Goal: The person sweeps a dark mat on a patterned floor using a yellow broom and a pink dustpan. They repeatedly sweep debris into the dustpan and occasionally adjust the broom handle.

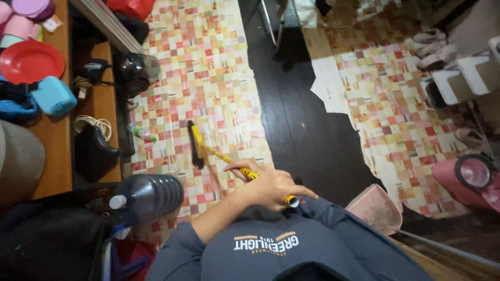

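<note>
1. Looking down from the head: the left hand (271,187) is closed around the top end of a yellow, black-spotted broom (221,156), fingers wrapped round the handle. The right hand is out of sight; its sleeve runs toward a pink dustpan (376,208) beside the body, so its grip cannot be told.
2. The broom slants away from the body. Its dark brush head rests on the checked floor sheet (208,73), near the middle of the left-hand piece and short of that piece's right edge.
3. A small bottle (140,133) lies at the sheet's left edge, near the brush head. A sweep to the left would likely knock it rolling under the wooden shelf (54,151).
4. A large dark water jug (148,196) lies at the sheet's near left corner, close to the forearm. Pulling the broom back could bump it.
5. Across a strip of dark bare floor (307,130), the right-hand sheet has a torn, ragged edge (333,99). Bristles could probably catch there and lift or tear it further.
6. One hand holds only the handle's tip, so control looks weak and the brush may skid.
</note>
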